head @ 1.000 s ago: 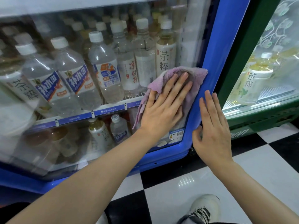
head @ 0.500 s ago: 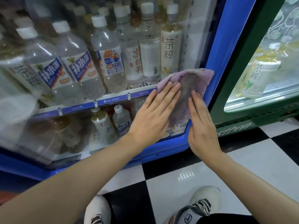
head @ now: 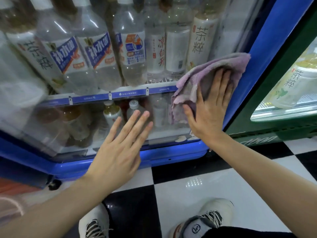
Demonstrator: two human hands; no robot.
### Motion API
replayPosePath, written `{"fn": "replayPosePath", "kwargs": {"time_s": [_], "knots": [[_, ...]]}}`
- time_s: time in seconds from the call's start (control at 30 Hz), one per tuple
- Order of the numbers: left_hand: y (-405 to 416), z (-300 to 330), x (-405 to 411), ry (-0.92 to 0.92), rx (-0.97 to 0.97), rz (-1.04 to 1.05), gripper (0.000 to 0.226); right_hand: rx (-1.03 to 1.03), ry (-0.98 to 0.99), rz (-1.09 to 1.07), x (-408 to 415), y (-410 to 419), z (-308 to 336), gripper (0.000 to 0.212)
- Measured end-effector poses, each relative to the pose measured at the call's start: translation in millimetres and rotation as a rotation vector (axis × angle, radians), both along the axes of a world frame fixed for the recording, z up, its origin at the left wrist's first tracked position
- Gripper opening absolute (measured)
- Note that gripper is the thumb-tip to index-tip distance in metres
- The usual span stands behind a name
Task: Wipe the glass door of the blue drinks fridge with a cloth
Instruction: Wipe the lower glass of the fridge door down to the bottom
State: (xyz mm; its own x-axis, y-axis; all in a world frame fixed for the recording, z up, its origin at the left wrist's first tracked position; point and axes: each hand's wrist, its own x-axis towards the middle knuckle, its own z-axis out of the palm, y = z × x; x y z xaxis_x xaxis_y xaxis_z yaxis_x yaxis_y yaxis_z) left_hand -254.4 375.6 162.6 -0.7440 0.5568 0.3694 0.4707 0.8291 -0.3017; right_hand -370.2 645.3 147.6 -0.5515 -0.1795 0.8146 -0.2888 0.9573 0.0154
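Observation:
The blue drinks fridge [head: 171, 158] fills the upper left, its glass door [head: 96, 121] showing rows of bottles behind it. A purple cloth [head: 211, 71] lies flat against the lower right corner of the glass, beside the blue frame. My right hand [head: 209, 109] presses on the cloth with its fingers spread flat. My left hand [head: 120, 146] is off the cloth, lower and to the left, held flat with fingers apart in front of the lower glass, holding nothing.
A green fridge [head: 267, 117] with tea bottles stands directly to the right. Black and white floor tiles [head: 188, 184] lie below. My two white shoes [head: 204, 219] are at the bottom edge.
The cloth passed from my left hand to my right hand. My left hand slid off it, down and to the left. My right hand moved up onto the cloth.

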Motion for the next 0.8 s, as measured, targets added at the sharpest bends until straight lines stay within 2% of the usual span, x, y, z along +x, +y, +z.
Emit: {"fn": "replayPosePath", "kwargs": {"time_s": [0.17,0.27,0.33,0.47,0.53,0.7,0.8], "knots": [[-18.9,-11.8,2.1,-0.034,0.037,0.066,0.079,0.164,0.067,0.056,-11.4,10.9,-44.6,0.063],[-23.3,-16.1,-1.6,-0.048,0.068,0.092,0.078,0.384,-0.017,0.145,1.4,24.9,-104.2,0.064],[-28.2,-18.7,-5.1,-0.052,0.068,0.106,0.078,0.459,-0.086,0.186,9.4,32.3,-131.9,0.073],[-33.3,-22.1,-11.6,-0.045,0.035,0.098,0.078,0.459,-0.118,0.184,13.0,37.9,-133.2,0.076],[-34.2,-24.6,-12.2,-0.038,0.036,0.106,0.078,0.443,-0.056,0.180,8.6,31.5,-120.5,0.073],[-32.0,-24.3,-12.9,-0.040,0.032,0.106,0.078,0.177,0.136,0.152,-6.7,-21.5,-55.4,0.049],[-34.6,-25.0,-12.1,-0.033,0.026,0.112,0.081,0.155,0.150,0.156,-7.5,-33.3,-47.9,0.058]]}}
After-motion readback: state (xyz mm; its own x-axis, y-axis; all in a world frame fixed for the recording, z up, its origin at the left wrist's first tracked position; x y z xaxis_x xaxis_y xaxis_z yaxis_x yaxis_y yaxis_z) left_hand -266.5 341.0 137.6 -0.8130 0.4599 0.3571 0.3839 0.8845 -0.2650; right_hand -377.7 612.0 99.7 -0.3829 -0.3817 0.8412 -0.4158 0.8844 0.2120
